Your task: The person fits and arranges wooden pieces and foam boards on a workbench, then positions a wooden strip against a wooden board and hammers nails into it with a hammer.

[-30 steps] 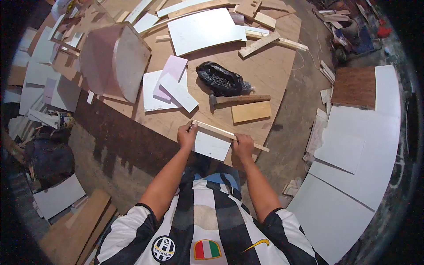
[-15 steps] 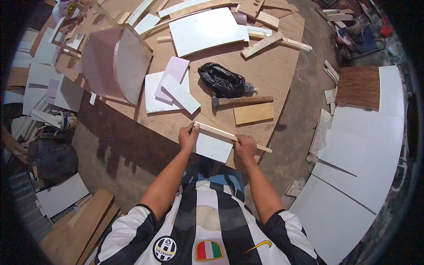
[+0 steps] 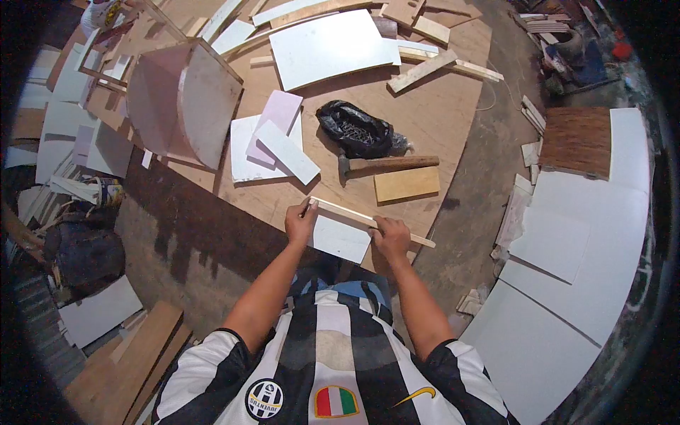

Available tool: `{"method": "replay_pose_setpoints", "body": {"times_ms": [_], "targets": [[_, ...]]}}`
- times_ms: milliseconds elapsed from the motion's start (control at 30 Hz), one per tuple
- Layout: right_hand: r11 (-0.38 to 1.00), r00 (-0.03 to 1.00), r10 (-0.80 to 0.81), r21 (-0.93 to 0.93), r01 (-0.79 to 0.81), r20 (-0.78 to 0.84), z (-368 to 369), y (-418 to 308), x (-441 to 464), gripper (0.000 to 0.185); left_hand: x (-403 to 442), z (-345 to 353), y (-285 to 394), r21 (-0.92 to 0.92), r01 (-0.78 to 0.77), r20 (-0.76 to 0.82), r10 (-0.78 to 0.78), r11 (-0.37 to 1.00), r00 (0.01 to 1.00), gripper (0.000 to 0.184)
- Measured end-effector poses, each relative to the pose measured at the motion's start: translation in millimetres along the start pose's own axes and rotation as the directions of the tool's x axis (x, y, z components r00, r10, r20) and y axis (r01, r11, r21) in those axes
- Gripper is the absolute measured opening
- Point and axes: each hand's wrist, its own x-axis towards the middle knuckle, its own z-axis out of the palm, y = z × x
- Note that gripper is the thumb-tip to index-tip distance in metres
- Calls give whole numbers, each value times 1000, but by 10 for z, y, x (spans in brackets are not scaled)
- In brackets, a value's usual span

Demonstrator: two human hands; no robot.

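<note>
A thin wooden strip (image 3: 345, 212) runs between my hands at the near edge of the plywood tabletop (image 3: 418, 127). My left hand (image 3: 301, 221) pinches its left end. Closer to its right end, my right hand (image 3: 391, 236) grips it, and the tip sticks out beyond my fingers. Just below the strip lies a white board (image 3: 340, 239); whether the two touch I cannot tell. Beyond my hands are a hammer (image 3: 386, 164) with a wooden handle, a yellowish wood block (image 3: 407, 184) and a black plastic bag (image 3: 354, 129) of nails.
White and pinkish board pieces (image 3: 275, 149) lie left of the bag. A curved panel frame (image 3: 184, 106) stands at the table's left. At the back are a large white panel (image 3: 326, 49) and several wood strips. White sheets (image 3: 545, 319) lean along the right side.
Almost nothing differs. My hands and the strip hold nearly the same place; the view has shifted very slightly.
</note>
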Motion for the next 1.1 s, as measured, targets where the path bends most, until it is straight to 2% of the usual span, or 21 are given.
{"method": "replay_pose_setpoints", "body": {"times_ms": [100,167,200,267,367,467,567,700,767,900,967,1100], "targets": [[998,997,-68,-20,68,-28,-13,-14,3,33,-4,-17,16,-41,-3,-8,2,999,1000,47],[999,996,12,41,-16,87,-24,-14,-11,35,-39,-42,144,-17,48,12,-48,999,999,48],[999,996,9,44,-13,92,-40,-28,-11,35,-52,-11,141,-16,52,9,-52,998,999,48],[1000,996,20,3,-20,86,-73,-49,-9,33,-85,43,126,-152,44,-86,-58,987,995,46],[1000,999,-30,-3,31,15,-173,-99,43,31,-58,144,-44,-258,74,-73,-96,963,993,44],[998,998,-56,-6,56,15,-150,-27,54,31,-103,119,84,-187,90,-123,-114,978,986,42],[998,997,-63,-14,64,48,-137,22,62,32,-98,196,-2,-201,63,-176,-99,978,979,42],[997,997,-70,-25,71,44,-134,7,61,33,-116,183,28,-231,35,-185,-79,972,980,42],[998,999,-49,-27,50,22,-156,-29,57,32,-131,126,120,-109,88,-156,-105,990,982,42],[998,995,-65,-7,65,74,-104,57,42,32,-126,112,107,-91,67,-156,-80,994,985,42],[996,996,-91,-6,91,-1,-99,46,50,31,-124,138,98,-130,51,-184,-75,990,980,43],[996,996,-88,-3,89,20,-140,8,77,31,-120,116,113,-84,29,-178,-44,996,983,43]]}}
